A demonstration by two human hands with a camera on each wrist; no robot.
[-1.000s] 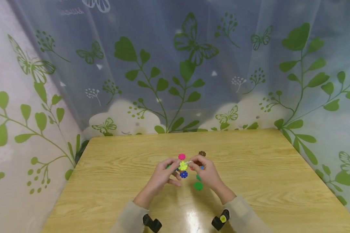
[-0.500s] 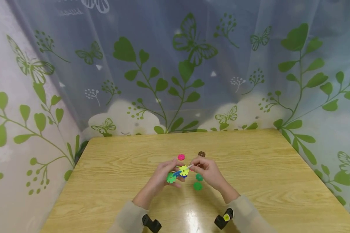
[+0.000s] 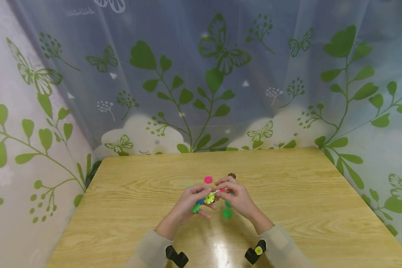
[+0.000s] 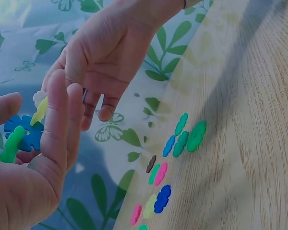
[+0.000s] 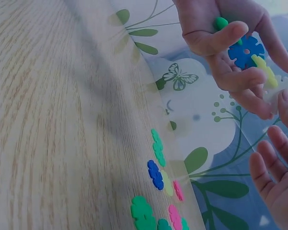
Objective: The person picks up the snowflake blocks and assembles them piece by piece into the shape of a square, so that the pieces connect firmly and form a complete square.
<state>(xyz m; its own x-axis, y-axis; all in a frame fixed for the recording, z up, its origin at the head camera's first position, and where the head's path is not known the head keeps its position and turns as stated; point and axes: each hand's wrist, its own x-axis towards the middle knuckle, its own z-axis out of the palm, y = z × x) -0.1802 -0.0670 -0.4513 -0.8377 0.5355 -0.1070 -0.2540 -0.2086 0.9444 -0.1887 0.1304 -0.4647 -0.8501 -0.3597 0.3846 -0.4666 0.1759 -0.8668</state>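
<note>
Assembly step, as I read it: my left hand (image 3: 187, 203) grips the cluster of green, blue and yellow plastic snowflake discs (image 3: 206, 199) above the wooden table (image 3: 137, 193), while my right hand (image 3: 238, 197) pinches a white plastic disc (image 5: 277, 88) at its yellow edge. Seating the white disc calls for aligned slots and a firm push.

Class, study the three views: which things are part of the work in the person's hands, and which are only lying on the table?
In the work:
left hand, gripping the cluster of joined snowflake discs
right hand, pinching the white disc against that cluster

Lying about:
pink disc
brown disc
green disc
all resting loose on the wooden table
</note>
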